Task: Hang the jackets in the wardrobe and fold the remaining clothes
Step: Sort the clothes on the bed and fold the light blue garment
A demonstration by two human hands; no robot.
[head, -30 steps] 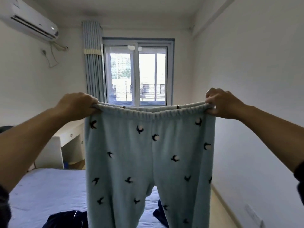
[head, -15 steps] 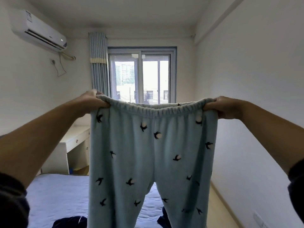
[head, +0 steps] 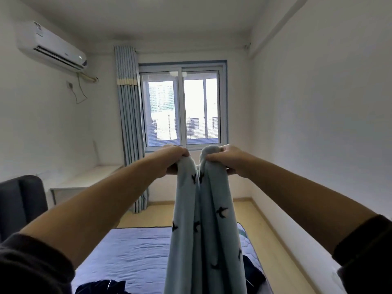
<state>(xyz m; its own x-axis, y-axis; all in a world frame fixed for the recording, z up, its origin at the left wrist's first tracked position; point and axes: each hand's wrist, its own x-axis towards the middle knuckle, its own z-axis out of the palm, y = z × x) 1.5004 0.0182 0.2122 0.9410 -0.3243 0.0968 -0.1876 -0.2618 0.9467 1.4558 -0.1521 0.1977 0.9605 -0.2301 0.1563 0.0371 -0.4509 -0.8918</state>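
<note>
Head view: left hand (head: 172,159) and right hand (head: 229,159) stretched forward side by side, each grip clenching the pajama pants (head: 204,230).

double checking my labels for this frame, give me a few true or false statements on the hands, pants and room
1. The left hand and the right hand both grip the light blue pants at the top. True.
2. The pants are stretched wide between the hands. False: the hands are close together and the pants hang folded lengthwise.
3. The air conditioner is on the right wall. False: the air conditioner is on the left wall.
4. The curtain hangs left of the window. True.
</note>
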